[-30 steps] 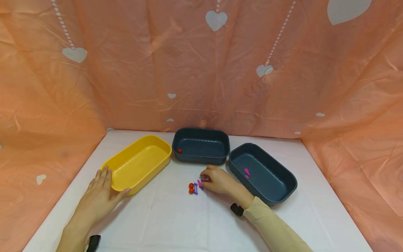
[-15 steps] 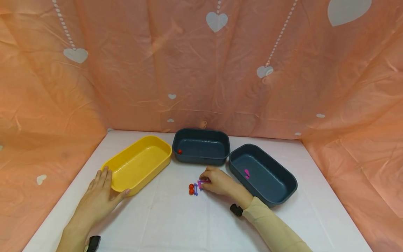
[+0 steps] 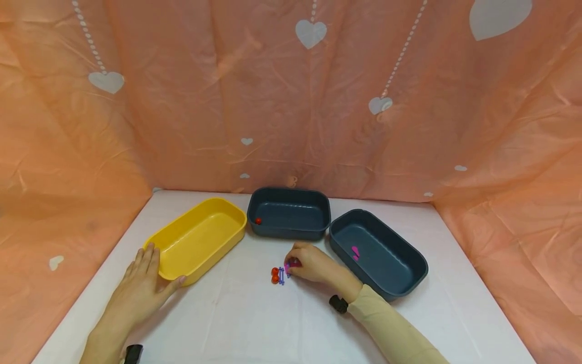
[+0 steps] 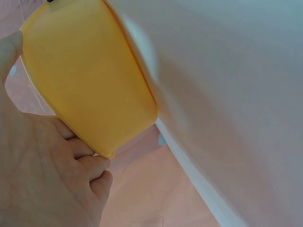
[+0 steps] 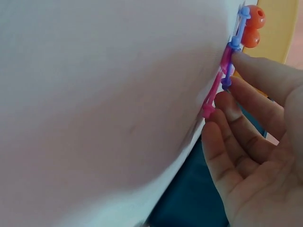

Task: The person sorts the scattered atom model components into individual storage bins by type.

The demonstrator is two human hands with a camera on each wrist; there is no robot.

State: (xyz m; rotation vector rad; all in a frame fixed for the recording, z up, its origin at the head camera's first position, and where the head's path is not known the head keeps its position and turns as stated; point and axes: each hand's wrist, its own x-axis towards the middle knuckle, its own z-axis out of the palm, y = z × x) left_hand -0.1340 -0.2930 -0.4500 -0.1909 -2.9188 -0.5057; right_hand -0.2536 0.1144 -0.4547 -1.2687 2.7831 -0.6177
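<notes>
My left hand [image 3: 136,288] rests on the near left corner of the yellow tray [image 4: 90,80], its fingers laid over the rim and thumb spread along the side. My right hand [image 3: 313,263] is low over the small pieces in mid-table. In the right wrist view, its thumb and index finger pinch a small purple stick with knobbed ends [image 5: 228,71]. Pink pieces [image 5: 211,97] lie close by the fingertips, partly hidden. To the left are other purple sticks [image 3: 281,276] and two orange-red beads [image 3: 275,279], one with a visible hole.
A dark blue-grey tray [image 3: 291,234] at the back holds one red bead [image 3: 258,221]. Another dark tray [image 3: 409,247], angled at the right, contains pink pieces [image 3: 355,251]. A peach curtain [image 3: 282,126] with hearts hangs behind and beside the white table [image 3: 236,323].
The right hand stays over the small pieces, its fingers shifting slightly there. The left hand and the trays keep their places; the whole view has tilted a little.
</notes>
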